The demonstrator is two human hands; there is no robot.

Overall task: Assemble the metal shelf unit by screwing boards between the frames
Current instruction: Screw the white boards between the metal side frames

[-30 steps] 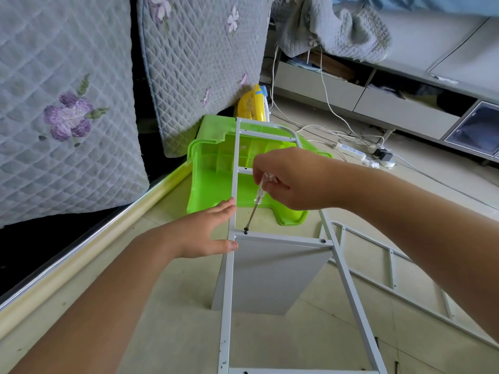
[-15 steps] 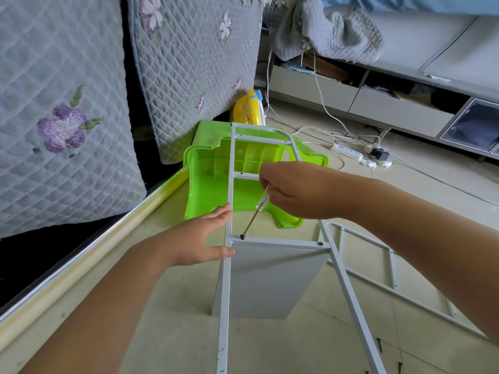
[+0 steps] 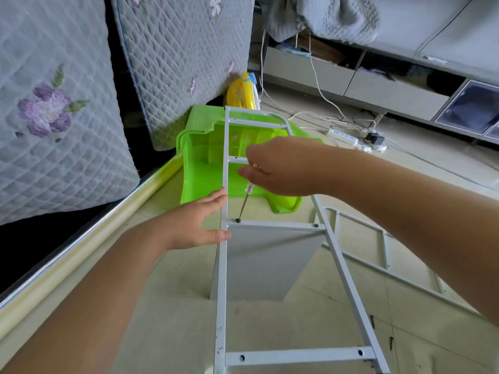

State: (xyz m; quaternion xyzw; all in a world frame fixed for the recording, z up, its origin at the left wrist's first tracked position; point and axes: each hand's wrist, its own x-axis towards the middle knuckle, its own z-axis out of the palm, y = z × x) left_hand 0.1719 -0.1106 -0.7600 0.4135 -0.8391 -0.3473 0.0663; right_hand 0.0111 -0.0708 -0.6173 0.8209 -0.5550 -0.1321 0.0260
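A white metal ladder-shaped frame lies flat in front of me, on top of an upright grey board. My right hand pinches the clear handle of a screwdriver. Its tip sits on a dark screw at the left end of a cross rung. My left hand holds the frame's left rail, fingers above and thumb below the rung joint. A second screw sits at the rung's right end. A second frame lies on the floor to the right.
A green plastic bin stands behind the frame, with a yellow object beyond it. Quilted mattresses lean at the left. A power strip and cables lie on the tiled floor before a low cabinet.
My right hand has turned on the screwdriver handle, fingers now spread leftward. The view has shifted slightly; the left hand stays on the rail.
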